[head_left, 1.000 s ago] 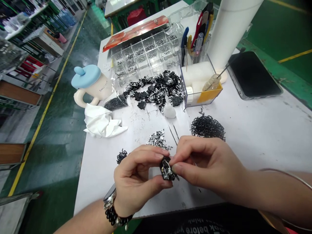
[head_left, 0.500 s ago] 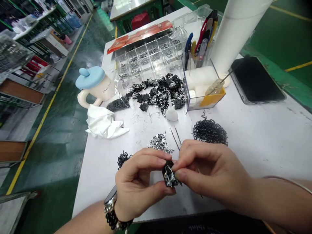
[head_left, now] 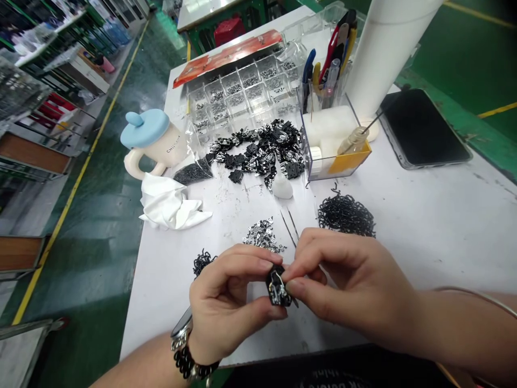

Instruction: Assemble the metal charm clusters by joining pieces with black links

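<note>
My left hand (head_left: 230, 302) grips a small black plastic part with metal contacts (head_left: 278, 288) between thumb and fingers, its metal side facing me. At the part's right edge, the thumb and forefinger of my right hand (head_left: 343, 280) are pinched together; what lies between them is too small to make out. Two thin metal points, like tweezers (head_left: 290, 226), show on the table just beyond my right hand, which hides the rest. Small silvery metal pieces (head_left: 262, 236) are heaped beyond my left hand. Dark bent pieces lie in a small pile (head_left: 203, 261) and a larger pile (head_left: 346, 215).
Farther back are a heap of black parts (head_left: 278, 145), a clear compartment tray (head_left: 238, 99), a clear box (head_left: 339, 161) with tools, and a white roll (head_left: 390, 54). A lidded mug (head_left: 157, 145) and crumpled tissue (head_left: 169, 205) stand left; a dark tablet or phone (head_left: 424, 129) lies right.
The view has shifted slightly. Both hands keep nearly the same hold, with the black part turned a little between the fingers.
</note>
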Available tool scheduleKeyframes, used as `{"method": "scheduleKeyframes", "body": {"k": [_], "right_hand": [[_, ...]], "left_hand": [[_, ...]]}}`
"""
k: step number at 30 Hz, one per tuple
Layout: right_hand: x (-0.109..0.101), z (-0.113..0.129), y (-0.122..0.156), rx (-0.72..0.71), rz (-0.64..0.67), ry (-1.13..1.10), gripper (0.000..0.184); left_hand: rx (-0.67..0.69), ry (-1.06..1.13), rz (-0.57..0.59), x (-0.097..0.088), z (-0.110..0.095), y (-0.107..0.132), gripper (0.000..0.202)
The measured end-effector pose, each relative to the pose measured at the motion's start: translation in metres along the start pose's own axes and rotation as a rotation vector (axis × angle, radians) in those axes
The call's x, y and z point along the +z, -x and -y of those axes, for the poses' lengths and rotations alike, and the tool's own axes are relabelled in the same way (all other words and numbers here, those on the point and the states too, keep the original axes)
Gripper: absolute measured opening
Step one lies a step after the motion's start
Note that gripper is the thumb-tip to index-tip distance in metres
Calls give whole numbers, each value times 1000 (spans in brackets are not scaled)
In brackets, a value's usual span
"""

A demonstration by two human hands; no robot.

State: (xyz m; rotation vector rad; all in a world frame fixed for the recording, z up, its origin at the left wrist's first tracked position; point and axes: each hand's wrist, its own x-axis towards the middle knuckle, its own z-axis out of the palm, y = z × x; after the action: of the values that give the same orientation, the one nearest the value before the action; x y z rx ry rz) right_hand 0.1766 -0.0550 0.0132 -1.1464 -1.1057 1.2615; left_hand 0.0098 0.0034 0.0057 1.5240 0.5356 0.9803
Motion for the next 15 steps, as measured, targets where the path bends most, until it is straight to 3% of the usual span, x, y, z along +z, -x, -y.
{"method": "scheduleKeyframes", "body": {"k": [8, 15], "right_hand": [[-3, -2, -1, 154, 49, -41, 12], [-2, -2, -4, 222, 68, -241, 10]], "left_hand": [[-108, 61, -36, 0, 2, 5, 30], [-142, 79, -61, 0, 4, 7, 28]]}}
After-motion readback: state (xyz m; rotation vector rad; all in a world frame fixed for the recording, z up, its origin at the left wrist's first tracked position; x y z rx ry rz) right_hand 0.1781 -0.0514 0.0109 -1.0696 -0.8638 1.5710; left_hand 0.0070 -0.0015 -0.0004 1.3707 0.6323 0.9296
